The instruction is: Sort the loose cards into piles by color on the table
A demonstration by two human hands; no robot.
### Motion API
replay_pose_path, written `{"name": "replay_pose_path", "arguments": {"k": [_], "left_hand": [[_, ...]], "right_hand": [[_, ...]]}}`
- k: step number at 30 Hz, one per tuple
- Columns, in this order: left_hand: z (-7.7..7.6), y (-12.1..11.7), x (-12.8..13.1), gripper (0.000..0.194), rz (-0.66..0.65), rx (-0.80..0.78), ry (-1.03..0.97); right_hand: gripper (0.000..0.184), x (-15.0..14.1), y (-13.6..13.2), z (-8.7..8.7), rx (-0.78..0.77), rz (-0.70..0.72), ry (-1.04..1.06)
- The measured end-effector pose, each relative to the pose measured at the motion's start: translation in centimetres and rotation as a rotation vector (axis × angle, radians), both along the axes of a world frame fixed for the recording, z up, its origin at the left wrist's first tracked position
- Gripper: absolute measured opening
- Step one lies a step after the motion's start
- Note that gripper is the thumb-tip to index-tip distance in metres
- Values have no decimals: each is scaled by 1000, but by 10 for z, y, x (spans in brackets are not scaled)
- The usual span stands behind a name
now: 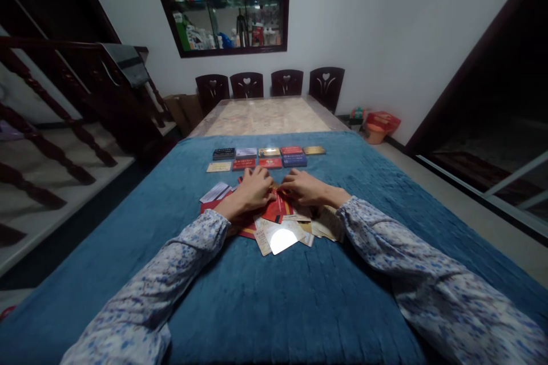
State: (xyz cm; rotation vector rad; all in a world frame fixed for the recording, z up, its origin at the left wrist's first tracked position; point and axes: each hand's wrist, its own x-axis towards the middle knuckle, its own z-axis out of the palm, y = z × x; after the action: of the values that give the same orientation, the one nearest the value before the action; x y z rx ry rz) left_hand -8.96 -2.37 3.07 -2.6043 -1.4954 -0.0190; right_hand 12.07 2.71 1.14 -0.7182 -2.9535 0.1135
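Note:
A loose pile of mixed cards lies on the blue tablecloth between my forearms. My left hand [256, 188] is closed, its bent fingertips at the left edge of a red card [273, 210] on the pile. From the other side my right hand [305, 188] pinches at the top of that same card; the exact grip is partly hidden by the fingers. In front of them lies a white glossy card [282, 237], bright with glare. Beige cards [329, 223] spread below my right wrist, and a pale card [215, 191] sticks out beyond my left wrist.
Beyond my hands, small card stacks stand in two rows, among them a black stack [224, 153], a purple stack [295, 159] and a gold stack [314, 150]. The blue tablecloth [274, 308] ends before the marble tabletop [274, 114]. Dark chairs [286, 82] line the far end.

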Motion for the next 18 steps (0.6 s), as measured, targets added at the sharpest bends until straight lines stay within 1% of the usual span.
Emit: {"name": "replay_pose_path", "arguments": {"k": [3,6,9,11,14,18], "left_hand": [[-2,1,3,24,4,42,17],[1,-7,9,23,14,89,35],[5,-22,16,32,12,37,48],[8,-31,21,41,2,1,58],[7,-39,25,48,-14,-13,47],[1,-38,26,51,-5,-17,42]], "right_hand": [[41,0,1,0,8,-18,-12],[44,1,1,1,8,-29,-24],[56,1,0,0,6,-10,-8],[59,0,-2,0,3,11,5],[53,-3,-6,0,0,40,10],[50,-4,-6,2,6,43,-13]]}}
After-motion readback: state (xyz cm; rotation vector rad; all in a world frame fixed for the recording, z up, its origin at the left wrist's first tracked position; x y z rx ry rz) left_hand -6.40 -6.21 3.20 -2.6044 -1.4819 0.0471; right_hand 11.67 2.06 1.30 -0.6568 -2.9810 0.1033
